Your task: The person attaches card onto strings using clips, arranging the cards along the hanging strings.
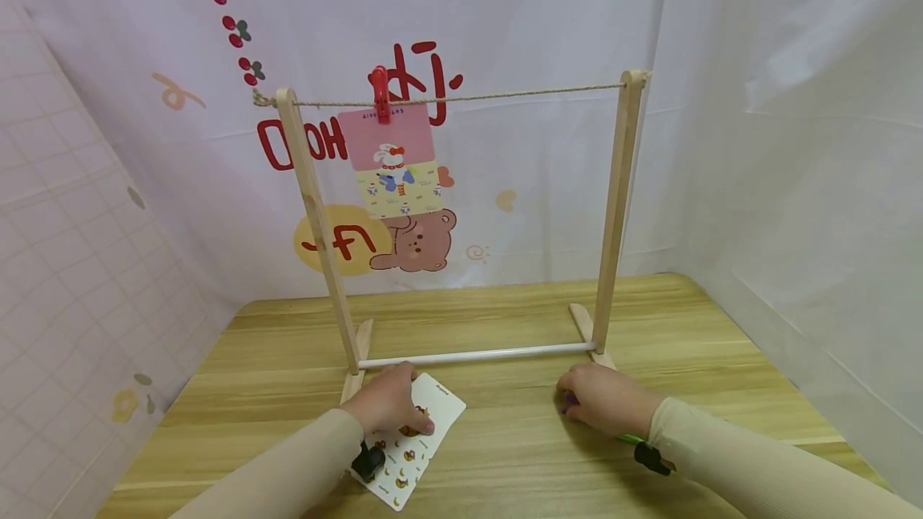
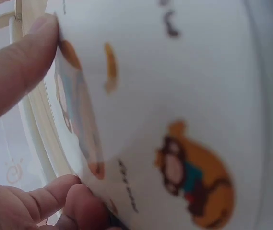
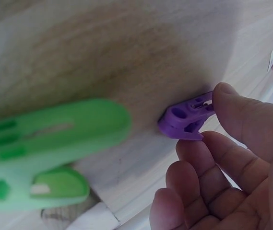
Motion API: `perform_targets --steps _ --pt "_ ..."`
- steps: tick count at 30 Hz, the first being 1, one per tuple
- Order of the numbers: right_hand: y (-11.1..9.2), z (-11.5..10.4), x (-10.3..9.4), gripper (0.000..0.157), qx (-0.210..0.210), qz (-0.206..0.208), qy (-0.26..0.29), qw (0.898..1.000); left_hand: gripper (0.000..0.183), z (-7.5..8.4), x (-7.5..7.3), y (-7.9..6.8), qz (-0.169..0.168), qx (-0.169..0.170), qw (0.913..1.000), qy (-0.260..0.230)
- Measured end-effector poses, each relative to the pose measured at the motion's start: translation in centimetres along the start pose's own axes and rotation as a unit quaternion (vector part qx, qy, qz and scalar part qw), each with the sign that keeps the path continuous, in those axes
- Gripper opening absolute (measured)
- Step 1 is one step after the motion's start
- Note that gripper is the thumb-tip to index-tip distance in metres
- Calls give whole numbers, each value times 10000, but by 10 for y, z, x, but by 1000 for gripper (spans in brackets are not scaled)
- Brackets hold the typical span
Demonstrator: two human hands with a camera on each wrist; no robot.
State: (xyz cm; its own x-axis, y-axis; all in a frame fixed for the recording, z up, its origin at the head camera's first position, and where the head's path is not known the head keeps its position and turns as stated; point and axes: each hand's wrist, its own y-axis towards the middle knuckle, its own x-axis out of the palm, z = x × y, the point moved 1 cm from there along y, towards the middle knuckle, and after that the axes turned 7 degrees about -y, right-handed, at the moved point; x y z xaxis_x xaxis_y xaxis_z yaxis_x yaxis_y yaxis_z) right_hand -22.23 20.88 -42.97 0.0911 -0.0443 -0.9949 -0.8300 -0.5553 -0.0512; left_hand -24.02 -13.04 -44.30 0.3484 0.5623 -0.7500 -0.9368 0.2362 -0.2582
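My left hand point(image 1: 387, 400) holds a white card point(image 1: 441, 405) printed with cartoon monkeys and bananas, tilted over the table at the rack's left foot. The left wrist view shows the thumb on one side of the card point(image 2: 131, 110) and the fingertips at its edge. Low at the right foot of the rack, my right hand point(image 1: 609, 400) pinches a small purple clothespin point(image 3: 184, 115) between thumb and fingers, close to the tabletop. A green clothespin point(image 3: 54, 129) looms large in the right wrist view; from the head its tip point(image 1: 630, 439) shows beneath the right wrist.
A wooden rack stands ahead, with a left post point(image 1: 317, 223), a right post point(image 1: 616, 215) and a white bottom rod point(image 1: 479, 356). On its string point(image 1: 505, 95), a red clothespin point(image 1: 381, 94) holds a pink and yellow card point(image 1: 397, 158). Printed cloth point(image 1: 548, 183) hangs behind.
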Motion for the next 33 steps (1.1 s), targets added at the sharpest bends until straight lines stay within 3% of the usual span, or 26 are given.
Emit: perform_targets --steps 19,33 --pt "3 2 2 24 -152 175 -163 9996 90 3 -2 3 -133 -36 9985 -534" --pt "3 1 1 23 -142 192 -155 9996 62 3 -3 4 91 99 9978 -655"
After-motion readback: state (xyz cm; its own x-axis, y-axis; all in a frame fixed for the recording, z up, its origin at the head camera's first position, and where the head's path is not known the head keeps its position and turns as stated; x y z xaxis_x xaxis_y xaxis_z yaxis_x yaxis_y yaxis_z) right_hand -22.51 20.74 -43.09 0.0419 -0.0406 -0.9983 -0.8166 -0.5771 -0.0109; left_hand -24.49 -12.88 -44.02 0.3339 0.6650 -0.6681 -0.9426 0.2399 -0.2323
